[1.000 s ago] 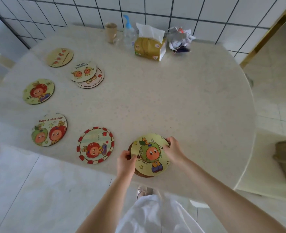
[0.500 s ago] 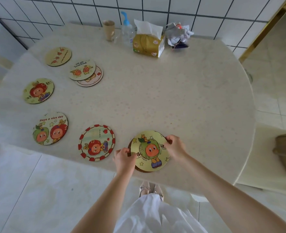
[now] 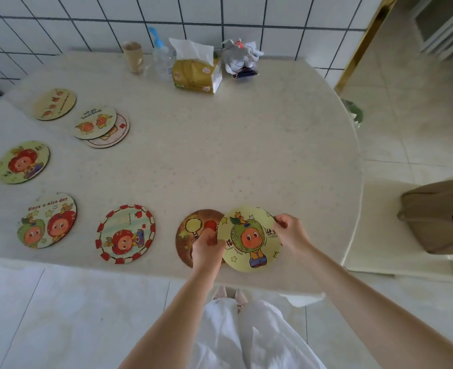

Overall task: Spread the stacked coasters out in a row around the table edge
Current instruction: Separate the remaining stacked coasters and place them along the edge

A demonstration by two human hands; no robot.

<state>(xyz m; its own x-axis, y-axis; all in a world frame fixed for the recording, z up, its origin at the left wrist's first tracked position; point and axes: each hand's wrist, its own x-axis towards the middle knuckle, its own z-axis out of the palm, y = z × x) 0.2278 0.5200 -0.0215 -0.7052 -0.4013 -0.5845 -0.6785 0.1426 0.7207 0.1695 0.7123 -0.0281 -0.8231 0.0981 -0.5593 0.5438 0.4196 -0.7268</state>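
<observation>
My right hand [image 3: 290, 230] grips the right rim of a yellow-green coaster [image 3: 249, 239] with a green-hooded figure, at the table's near edge. It partly overlaps a brown coaster [image 3: 193, 230] lying flat to its left. My left hand [image 3: 206, 249] presses down on that brown coaster. Several round coasters lie in a curve along the left side: a red-bordered one [image 3: 125, 233], a "Have a nice day" one [image 3: 47, 220], a green one [image 3: 23, 162], a pale yellow one [image 3: 55, 103]. Two overlapping coasters [image 3: 100, 126] sit further in.
The cream table [image 3: 246, 145] curves away on the right. At its back, by the tiled wall, stand a paper cup [image 3: 133, 57], a pump bottle [image 3: 161, 59], a tissue pack [image 3: 197, 71] and a crumpled bundle [image 3: 240, 58]. A brown bag [image 3: 438, 214] rests on the floor at the right.
My right hand has slid the yellow-green coaster rightward off the brown one beneath, which now shows. My left hand moved onto the brown coaster.
</observation>
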